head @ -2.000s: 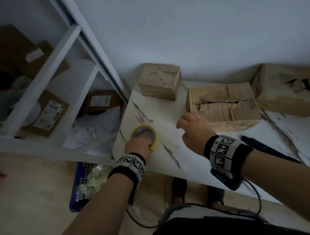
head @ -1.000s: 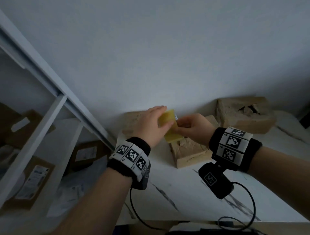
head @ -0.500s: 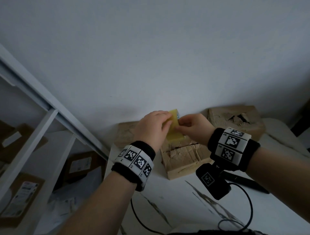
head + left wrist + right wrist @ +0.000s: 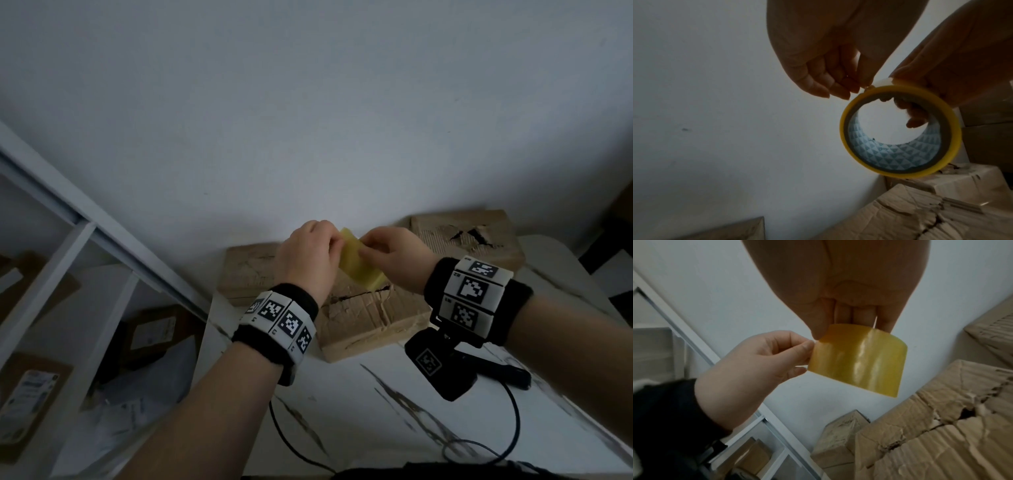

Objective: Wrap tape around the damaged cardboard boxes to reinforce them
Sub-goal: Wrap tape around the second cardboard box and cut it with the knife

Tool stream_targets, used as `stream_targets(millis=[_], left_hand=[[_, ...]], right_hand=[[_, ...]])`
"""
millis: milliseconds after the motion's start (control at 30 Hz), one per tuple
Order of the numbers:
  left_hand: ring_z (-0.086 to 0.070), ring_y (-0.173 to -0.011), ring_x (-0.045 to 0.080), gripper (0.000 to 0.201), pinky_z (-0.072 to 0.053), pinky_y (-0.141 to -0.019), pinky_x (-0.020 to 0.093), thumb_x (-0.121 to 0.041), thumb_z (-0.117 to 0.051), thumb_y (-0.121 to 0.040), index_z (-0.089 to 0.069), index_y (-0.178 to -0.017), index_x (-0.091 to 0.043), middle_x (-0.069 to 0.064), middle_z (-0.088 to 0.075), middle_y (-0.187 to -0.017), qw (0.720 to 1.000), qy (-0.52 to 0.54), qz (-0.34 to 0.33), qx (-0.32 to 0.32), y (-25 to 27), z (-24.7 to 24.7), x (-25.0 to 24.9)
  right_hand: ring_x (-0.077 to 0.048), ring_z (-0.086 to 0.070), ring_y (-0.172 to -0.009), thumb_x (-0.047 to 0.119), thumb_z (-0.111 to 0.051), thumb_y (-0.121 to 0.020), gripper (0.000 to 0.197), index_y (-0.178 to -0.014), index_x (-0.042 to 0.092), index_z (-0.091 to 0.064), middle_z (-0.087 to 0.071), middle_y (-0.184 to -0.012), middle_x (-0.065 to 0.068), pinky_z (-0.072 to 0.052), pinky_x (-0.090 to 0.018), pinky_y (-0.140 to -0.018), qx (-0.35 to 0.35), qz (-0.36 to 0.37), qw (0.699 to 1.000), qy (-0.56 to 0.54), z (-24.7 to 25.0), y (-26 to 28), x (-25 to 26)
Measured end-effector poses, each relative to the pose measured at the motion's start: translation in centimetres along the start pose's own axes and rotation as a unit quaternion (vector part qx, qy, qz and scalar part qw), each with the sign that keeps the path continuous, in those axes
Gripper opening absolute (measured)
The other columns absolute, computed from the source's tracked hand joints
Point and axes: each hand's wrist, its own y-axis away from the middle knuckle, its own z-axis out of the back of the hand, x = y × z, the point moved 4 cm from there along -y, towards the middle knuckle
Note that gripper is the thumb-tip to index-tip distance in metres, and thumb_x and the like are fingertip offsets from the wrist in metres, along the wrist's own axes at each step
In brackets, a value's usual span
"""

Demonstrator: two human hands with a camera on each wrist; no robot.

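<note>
I've got the tape roll (image 4: 360,269) up in the air between both hands, over the split box (image 4: 371,313) in the middle of the worktop (image 4: 394,421). My right hand (image 4: 399,258) has the roll: thumb across the outer face, fingers hooked through the core, a firm closed grip. My left hand (image 4: 308,262) is at the roll's left edge, thumb and forefinger pinched together right at the tape surface, picking for the loose end. In the left wrist view a small pale tab (image 4: 882,82) stands up at the top of the roll, just beside my fingertips (image 4: 846,93).

Progress, as I judge it: barely started. No strip is pulled out, and I see no fresh tape on any box. The middle box shows its long crack wide open; the torn box (image 4: 469,241) at the far right has a ragged hole in its top; the smaller box (image 4: 246,270) at far left sits against the wall. All three are left to do.

Hard to say whether my pinch has actually caught the end; the light is dim. The smaller box is partly behind my left hand, so its damage I can't read.
</note>
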Motion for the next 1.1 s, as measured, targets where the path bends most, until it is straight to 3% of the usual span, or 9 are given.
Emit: stream_targets(millis=[133, 233, 333, 467, 600, 800, 867, 967, 1100], left_hand=[[-0.057, -0.090, 0.020, 0.015, -0.050, -0.081, 0.039, -0.027, -0.048, -0.096, -0.058, -0.097, -0.015, 0.000, -0.058, -0.099, 0.994, 0.060, 0.072, 0.055, 0.2, -1.4, 0.1], [-0.059, -0.086, 0.020, 0.012, -0.052, -0.079, 0.039, -0.026, -0.050, -0.095, -0.057, -0.090, -0.018, -0.004, -0.059, -0.089, 0.985, 0.113, 0.112, 0.070, 0.4, -2.1, 0.1], [-0.060, -0.086, 0.020, 0.014, -0.052, -0.080, 0.038, -0.026, -0.052, -0.095, -0.059, -0.088, -0.016, -0.003, -0.062, -0.089, 0.980, 0.138, 0.122, 0.072, 0.2, -2.5, 0.0], [-0.061, -0.082, 0.019, 0.017, -0.052, -0.077, 0.035, -0.027, -0.052, -0.095, -0.060, -0.088, -0.013, 0.002, -0.066, -0.088, 0.979, 0.146, 0.111, 0.089, -0.1, -2.8, -0.2], [-0.056, -0.081, 0.015, 0.015, -0.042, -0.072, 0.026, -0.028, -0.053, -0.095, -0.057, -0.084, -0.017, -0.001, -0.063, -0.090, 0.979, 0.129, 0.097, 0.122, -0.2, -3.4, -0.3], [-0.057, -0.081, 0.012, 0.011, -0.042, -0.072, 0.024, -0.028, -0.058, -0.092, -0.064, -0.088, -0.021, -0.006, -0.063, -0.085, 0.969, 0.148, 0.064, 0.187, 0.1, -4.6, -0.6], [-0.059, -0.091, 0.010, 0.019, -0.043, -0.079, 0.022, -0.029, -0.056, -0.093, -0.069, -0.103, -0.019, -0.006, -0.066, -0.097, 0.964, 0.174, 0.066, 0.190, 0.2, -5.0, 0.2], [-0.054, -0.117, 0.017, 0.036, -0.041, -0.100, 0.029, -0.030, -0.054, -0.094, -0.059, -0.127, -0.017, 0.000, -0.059, -0.127, 0.968, 0.134, 0.087, 0.195, 0.5, -6.3, 2.9], [-0.021, -0.142, 0.028, 0.077, -0.022, -0.116, 0.038, -0.050, -0.056, -0.088, -0.021, -0.150, -0.018, 0.009, -0.019, -0.156, 0.935, -0.075, 0.094, 0.335, 3.1, -9.5, 6.5]], right_hand=[[-0.014, -0.052, -0.075, 0.025, -0.051, -0.095, 0.017, -0.094, 0.014, -0.064, -0.056, -0.077, 0.003, -0.033, -0.021, -0.063, 0.003, -0.001, 0.997, 0.081, 0.3, 0.3, -0.4], [-0.011, -0.047, -0.063, 0.029, -0.051, -0.095, 0.023, -0.075, 0.018, -0.054, -0.049, -0.064, 0.008, -0.030, -0.018, -0.051, 0.003, -0.010, 0.992, 0.124, 0.7, 0.2, -0.9], [-0.005, -0.042, -0.056, 0.034, -0.051, -0.094, 0.035, -0.062, 0.021, -0.048, -0.046, -0.061, 0.007, -0.027, -0.018, -0.049, 0.005, -0.026, 0.987, 0.159, 1.2, 0.2, -1.4], [-0.017, -0.056, -0.070, 0.048, -0.054, -0.090, 0.040, -0.080, 0.010, -0.067, -0.061, -0.075, -0.003, -0.042, -0.025, -0.061, 0.019, -0.068, 0.982, 0.177, 1.9, 0.6, -2.4], [-0.014, -0.053, -0.088, 0.050, -0.060, -0.085, 0.033, -0.102, 0.022, -0.069, -0.056, -0.092, 0.004, -0.040, -0.024, -0.076, 0.031, -0.090, 0.986, 0.138, 2.3, 1.3, -3.2], [-0.013, -0.057, -0.086, 0.041, -0.058, -0.089, 0.022, -0.090, 0.023, -0.071, -0.060, -0.084, 0.006, -0.041, -0.024, -0.072, 0.038, -0.115, 0.986, 0.112, 1.6, 3.4, -4.3], [-0.012, -0.057, -0.085, 0.038, -0.057, -0.091, 0.023, -0.095, 0.021, -0.071, -0.061, -0.089, 0.005, -0.042, -0.021, -0.065, 0.038, -0.143, 0.984, 0.097, 1.2, 4.2, -5.1], [-0.012, -0.057, -0.085, 0.036, -0.056, -0.092, 0.018, -0.090, 0.022, -0.069, -0.062, -0.091, 0.005, -0.038, -0.019, -0.060, 0.051, -0.179, 0.979, 0.081, 0.8, 5.6, -6.4], [-0.012, -0.051, -0.082, 0.034, -0.056, -0.093, 0.024, -0.100, 0.016, -0.070, -0.063, -0.097, -0.001, -0.038, -0.024, -0.073, 0.037, -0.212, 0.972, 0.097, 0.4, 6.8, -7.3]])
